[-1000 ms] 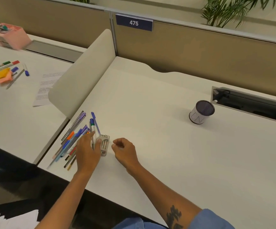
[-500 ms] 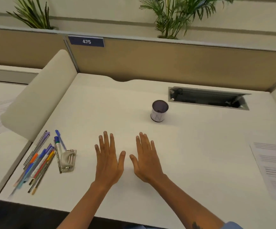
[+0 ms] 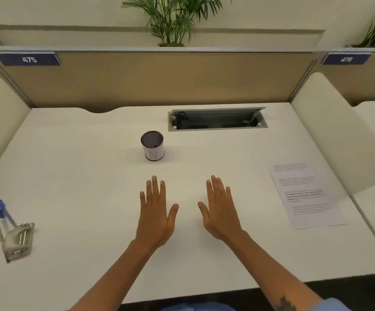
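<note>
While left hand (image 3: 155,218) and right hand (image 3: 220,215) are spread flat, cup (image 3: 153,151) stands upright, mouth up.

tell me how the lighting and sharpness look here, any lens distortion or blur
Head view: soft, even light with no glare, only faint shadows by the cup; wide-angle bend bows the desk edges; print on the paper sheet is too blurred to read; the pens are cut off at the left edge.

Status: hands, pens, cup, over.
Left hand and right hand open, palms down, holding nothing. Pens lie far left beside clear case, untouched. Cup upright ahead of left hand; nothing between.
</note>
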A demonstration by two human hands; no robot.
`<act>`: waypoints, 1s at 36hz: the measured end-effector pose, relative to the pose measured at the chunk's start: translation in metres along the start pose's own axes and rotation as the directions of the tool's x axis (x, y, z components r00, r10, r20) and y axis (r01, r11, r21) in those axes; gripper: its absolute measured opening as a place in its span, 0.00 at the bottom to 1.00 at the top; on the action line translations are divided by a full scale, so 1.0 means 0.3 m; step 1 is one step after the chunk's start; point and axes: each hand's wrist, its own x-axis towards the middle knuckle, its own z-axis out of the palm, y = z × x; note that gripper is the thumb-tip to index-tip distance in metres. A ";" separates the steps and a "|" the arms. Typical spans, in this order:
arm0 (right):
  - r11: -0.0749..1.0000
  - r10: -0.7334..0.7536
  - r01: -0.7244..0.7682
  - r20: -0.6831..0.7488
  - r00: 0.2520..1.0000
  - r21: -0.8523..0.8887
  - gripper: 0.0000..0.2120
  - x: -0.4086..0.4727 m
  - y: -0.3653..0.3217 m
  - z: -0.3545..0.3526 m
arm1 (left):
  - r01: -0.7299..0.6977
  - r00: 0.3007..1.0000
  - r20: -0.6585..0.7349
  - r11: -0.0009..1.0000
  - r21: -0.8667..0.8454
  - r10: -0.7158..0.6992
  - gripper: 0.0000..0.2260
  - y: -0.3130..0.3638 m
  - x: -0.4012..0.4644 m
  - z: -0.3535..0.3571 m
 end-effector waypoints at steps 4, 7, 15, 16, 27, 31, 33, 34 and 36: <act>0.999 0.051 -0.051 -0.013 0.999 0.013 0.34 -0.040 0.134 -0.021 | -0.043 0.998 0.035 0.999 0.012 0.043 0.35 0.081 0.020 0.064; 0.997 0.077 -0.077 -0.014 0.997 0.021 0.34 -0.066 0.219 -0.032 | -0.051 0.997 0.059 0.999 0.005 0.051 0.35 0.124 0.031 0.113; 0.992 0.125 -0.125 0.010 0.992 0.033 0.32 -0.122 0.388 -0.017 | -0.045 0.994 0.106 0.999 0.025 0.042 0.35 0.191 0.036 0.227; 0.991 0.129 -0.129 0.018 0.991 0.028 0.32 -0.127 0.405 -0.013 | -0.039 0.993 0.113 0.999 0.028 0.036 0.35 0.197 0.036 0.241; 0.993 0.116 -0.118 0.076 0.990 0.023 0.31 -0.180 0.509 0.029 | 0.045 0.987 0.153 0.996 0.077 -0.056 0.36 0.195 -0.009 0.356; 0.995 0.094 -0.095 0.071 0.993 0.012 0.30 -0.186 0.516 0.028 | 0.060 0.985 0.157 0.992 0.109 -0.077 0.36 0.189 -0.021 0.376; 0.996 0.088 -0.090 0.067 0.994 0.014 0.30 -0.185 0.517 0.028 | 0.059 0.986 0.147 0.991 0.120 -0.076 0.35 0.187 -0.022 0.380; 0.996 0.089 -0.090 0.067 0.994 0.017 0.30 -0.184 0.516 0.029 | 0.060 0.987 0.142 0.991 0.118 -0.077 0.35 0.186 -0.023 0.382; 0.995 0.095 -0.098 0.060 0.994 0.034 0.29 -0.182 0.512 0.030 | 0.059 0.988 0.133 0.992 0.113 -0.074 0.34 0.184 -0.024 0.385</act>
